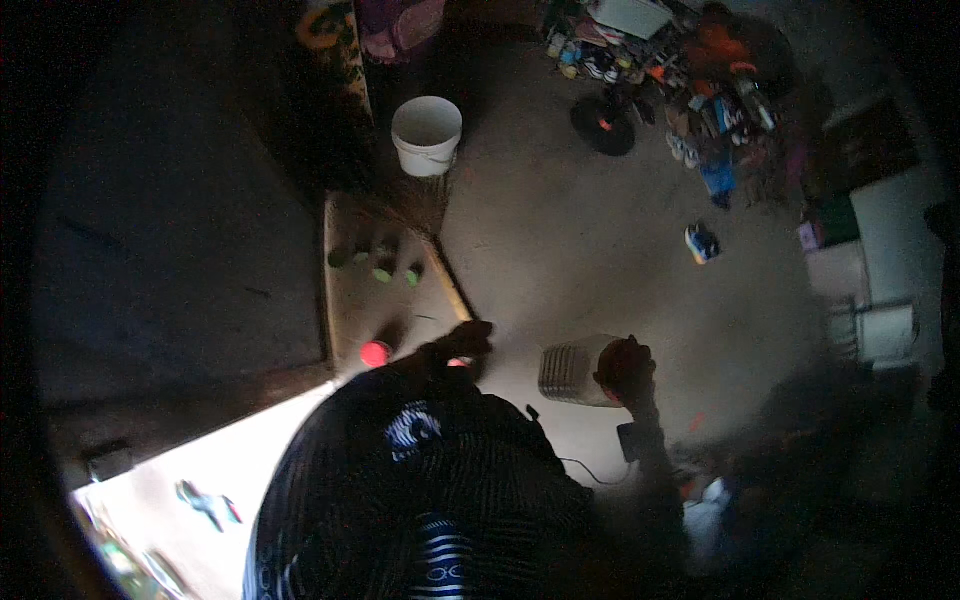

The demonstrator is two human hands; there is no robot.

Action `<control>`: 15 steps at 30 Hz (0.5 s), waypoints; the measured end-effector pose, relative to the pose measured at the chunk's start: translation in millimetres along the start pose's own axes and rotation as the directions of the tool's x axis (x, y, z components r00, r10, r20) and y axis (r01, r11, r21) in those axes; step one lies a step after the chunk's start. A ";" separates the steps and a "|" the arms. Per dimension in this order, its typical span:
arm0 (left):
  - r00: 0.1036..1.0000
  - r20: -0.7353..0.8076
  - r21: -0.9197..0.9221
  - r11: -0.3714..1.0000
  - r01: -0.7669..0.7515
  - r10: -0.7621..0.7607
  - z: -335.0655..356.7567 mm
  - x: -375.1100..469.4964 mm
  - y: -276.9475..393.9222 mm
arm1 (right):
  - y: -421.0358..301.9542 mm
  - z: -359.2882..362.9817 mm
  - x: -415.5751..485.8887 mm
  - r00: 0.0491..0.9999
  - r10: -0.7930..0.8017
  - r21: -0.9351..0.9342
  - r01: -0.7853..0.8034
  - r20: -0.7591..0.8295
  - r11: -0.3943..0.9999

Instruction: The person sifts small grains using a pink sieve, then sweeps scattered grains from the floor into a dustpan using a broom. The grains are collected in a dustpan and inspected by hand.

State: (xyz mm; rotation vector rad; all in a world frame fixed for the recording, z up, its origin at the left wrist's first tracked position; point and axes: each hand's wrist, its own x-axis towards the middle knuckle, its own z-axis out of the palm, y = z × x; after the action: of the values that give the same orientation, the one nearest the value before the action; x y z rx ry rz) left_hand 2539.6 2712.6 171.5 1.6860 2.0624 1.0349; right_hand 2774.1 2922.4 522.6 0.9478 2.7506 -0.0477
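Observation:
In the head view my left hand (pixel 469 341) is closed around the pale handle of a broom (pixel 450 289). Its thin bristles fan out over the floor, close to a white plastic bucket (pixel 426 139). My right hand (pixel 627 369) grips one end of a see-through plastic container (pixel 574 371), whose far end is ribbed. The container lies sideways above the floor; dim light hides whether it touches. A round red object (pixel 375 353) is left of my left forearm, and several small green-ended objects (pixel 383 274) stand left of the broom handle.
A single shoe (pixel 702 244) lies on the concrete floor (pixel 525 210). Beyond it are a heap of shoes and mixed items (pixel 720 112) and a dark disc with an orange centre (pixel 604 125). A raised dark edge (pixel 328 285) runs along the left, near a bright doorway (pixel 210 450).

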 end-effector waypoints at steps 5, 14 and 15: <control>0.899 0.250 -0.081 0.917 0.390 -0.360 -101.6 -7.3 -33.4 | 76.5 2.8 95.5 0.992 -0.085 -0.137 0.098 0.096 0.986; 0.321 0.398 -0.150 0.284 0.947 -0.860 -173.8 -46.4 15.7 | 169.9 -17.8 314.8 0.818 -0.571 -0.285 0.563 0.062 0.776; 0.245 0.432 -0.158 0.195 0.968 -0.868 -168.1 -45.2 27.6 | 170.1 -23.6 342.3 0.854 -0.500 -0.341 0.516 0.140 0.786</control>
State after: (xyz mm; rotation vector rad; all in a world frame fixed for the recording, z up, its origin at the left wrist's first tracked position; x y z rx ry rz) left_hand 2468.0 2613.6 298.5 0.0759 1.9255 0.6200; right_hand 2611.7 3265.9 475.1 0.0880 2.7464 0.3431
